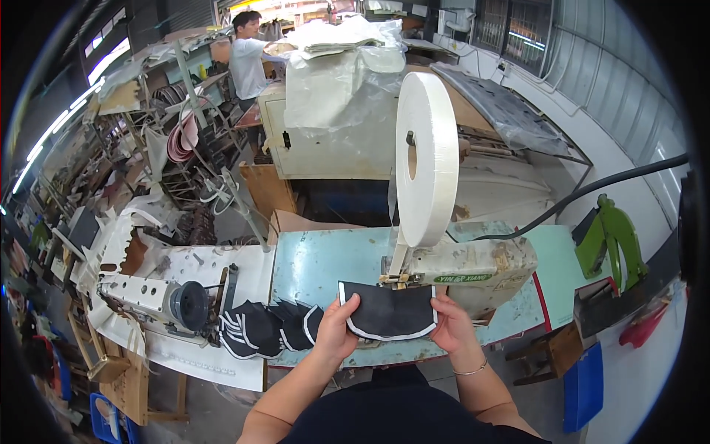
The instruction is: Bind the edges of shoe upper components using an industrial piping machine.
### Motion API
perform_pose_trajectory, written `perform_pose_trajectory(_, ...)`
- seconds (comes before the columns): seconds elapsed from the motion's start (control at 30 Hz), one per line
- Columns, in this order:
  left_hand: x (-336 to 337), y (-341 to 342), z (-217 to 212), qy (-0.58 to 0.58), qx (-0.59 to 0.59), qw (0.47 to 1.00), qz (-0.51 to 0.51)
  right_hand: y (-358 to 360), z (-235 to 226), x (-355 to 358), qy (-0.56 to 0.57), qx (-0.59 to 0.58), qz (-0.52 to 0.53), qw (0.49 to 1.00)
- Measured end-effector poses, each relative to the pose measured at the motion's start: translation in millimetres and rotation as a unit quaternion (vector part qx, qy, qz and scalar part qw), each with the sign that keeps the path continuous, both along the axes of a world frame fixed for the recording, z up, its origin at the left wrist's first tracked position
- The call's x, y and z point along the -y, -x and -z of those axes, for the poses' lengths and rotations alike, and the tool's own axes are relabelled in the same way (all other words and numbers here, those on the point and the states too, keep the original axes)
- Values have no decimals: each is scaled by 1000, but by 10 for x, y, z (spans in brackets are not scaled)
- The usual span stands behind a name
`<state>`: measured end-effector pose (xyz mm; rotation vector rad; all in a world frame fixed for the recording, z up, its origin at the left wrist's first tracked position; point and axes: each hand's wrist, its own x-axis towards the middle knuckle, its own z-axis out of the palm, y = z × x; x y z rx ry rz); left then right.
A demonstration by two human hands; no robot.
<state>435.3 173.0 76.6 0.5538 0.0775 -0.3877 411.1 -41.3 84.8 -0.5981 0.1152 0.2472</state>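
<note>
Head view: The sewing machine [503,270] serves as the reference for all positions. A black panel [392,311] with white edging is located on the near side of the sewing machine, by its needle end; contact with the needle area cannot be determined. The curved edge of the panel faces the person.

The left hand [337,331] grips the panel's left side, thumb on the upper face. The right hand [452,327] grips the right side, with the grip closed on the edge. A bracelet [472,368] encircles the right wrist.

A white tape roll [433,159] stands upright above the needle end of the sewing machine. The turquoise counter [325,251] extends left of the sewing machine. Further left, overlapping black pieces [259,325] with white edging lie near a second machine [140,297] fitted with a dark wheel [189,305]. Right of the sewing machine stands a green press [621,244]. Far beyond the sewing machine, to the left, a co-worker [248,66] stands.
</note>
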Motion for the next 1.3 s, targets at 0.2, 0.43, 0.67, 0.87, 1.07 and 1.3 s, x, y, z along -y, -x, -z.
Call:
perform_pose_trajectory(0.2, 69, -93, -33, -5, -11, 1000, -26, -135, 41, 41, -16, 14, -3, 1000)
perform_pose_trajectory(0.43, 75, -308, 44, 56, -91, 994, -13, -301, 128, -39, -11, -73, 49, 996)
perform_pose_trajectory(0.67, -297, -464, 538, 75, -7, 996, 39, -297, 376, -31, -95, -108, 1, 990)
perform_pose_trajectory(0.87, -756, -156, 1412, -862, 226, 439, -113, 189, 1004, -146, -29, -193, -128, 972)
perform_pose_trajectory(1.07, -744, -90, 1442, -829, 272, 464, -153, 371, 1460, -585, 81, -203, -228, 949)
perform_pose_trajectory(1.3, -834, -27, 1249, -728, 314, 559, -245, 241, 1757, -863, 315, -170, -225, 906)
